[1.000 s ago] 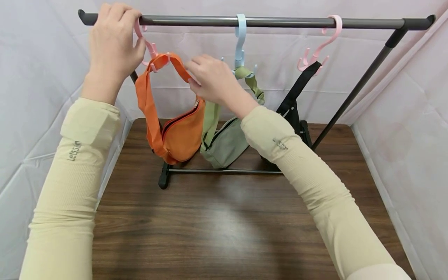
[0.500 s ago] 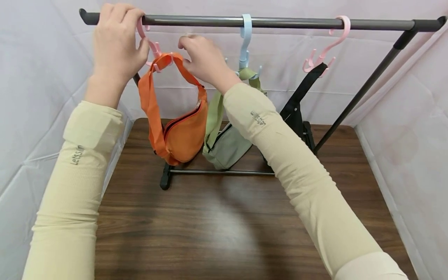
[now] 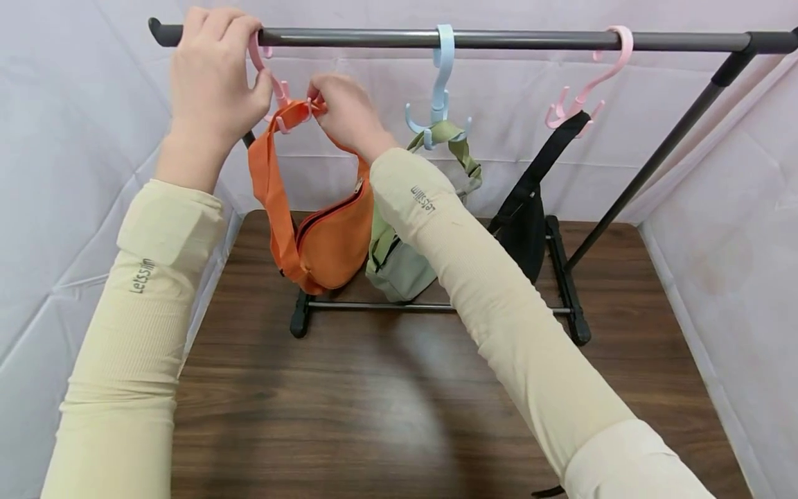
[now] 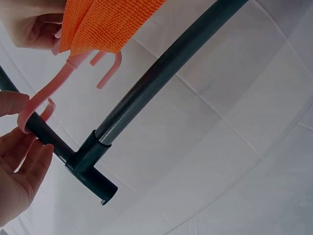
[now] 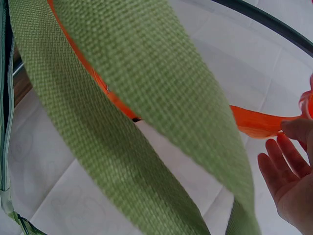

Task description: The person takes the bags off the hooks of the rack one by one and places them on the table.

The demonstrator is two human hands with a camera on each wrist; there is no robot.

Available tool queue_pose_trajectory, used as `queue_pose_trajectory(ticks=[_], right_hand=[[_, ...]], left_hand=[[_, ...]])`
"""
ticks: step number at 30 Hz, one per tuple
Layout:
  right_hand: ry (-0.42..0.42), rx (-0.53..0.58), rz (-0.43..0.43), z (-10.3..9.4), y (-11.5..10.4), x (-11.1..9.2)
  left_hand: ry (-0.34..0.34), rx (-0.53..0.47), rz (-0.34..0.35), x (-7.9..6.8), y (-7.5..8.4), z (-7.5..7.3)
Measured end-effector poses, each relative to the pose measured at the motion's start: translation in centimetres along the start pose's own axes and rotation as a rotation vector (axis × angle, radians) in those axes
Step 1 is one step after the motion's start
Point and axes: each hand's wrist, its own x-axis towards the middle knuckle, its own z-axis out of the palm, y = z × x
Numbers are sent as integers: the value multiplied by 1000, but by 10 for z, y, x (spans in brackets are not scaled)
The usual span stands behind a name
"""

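My left hand point(image 3: 215, 83) is at the left end of the dark rail point(image 3: 349, 37). Its thumb and fingers grip the top of a pink hook point(image 4: 49, 90) where it loops over the rail, as the left wrist view shows. On that hook's prongs hangs the strap point(image 3: 267, 163) of an orange waist bag point(image 3: 337, 246), its zip facing up. Beside the prongs, my right hand point(image 3: 343, 111) pinches the orange strap point(image 5: 257, 121) between thumb and finger. A green strap point(image 5: 161, 83) crosses most of the right wrist view, in front of that hand.
A blue hook point(image 3: 441, 76) mid-rail carries a grey-green waist bag point(image 3: 402, 274), partly behind my right forearm. Further right, another pink hook point(image 3: 614, 62) holds a black bag point(image 3: 526, 229). The rack stands on a brown wooden tabletop point(image 3: 324, 402) between white cloth walls.
My right hand let go of the orange strap's right side, rose and moved left, and now pinches it by the hook prongs. My left hand keeps its place on the rail.
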Motion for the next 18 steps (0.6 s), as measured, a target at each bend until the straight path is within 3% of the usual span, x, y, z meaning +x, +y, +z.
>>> queue_pose_trajectory(ticks=[5,13,18], right_hand=[[61,21,1,1,3,2],[154,-16,-22,5,14,-1],[213,-53,-70,-7,20,-4]], left_hand=[[52,-42,32,7,1,-1],[22,-56,23,10,7,2],[39,-63,33,13,9,4]])
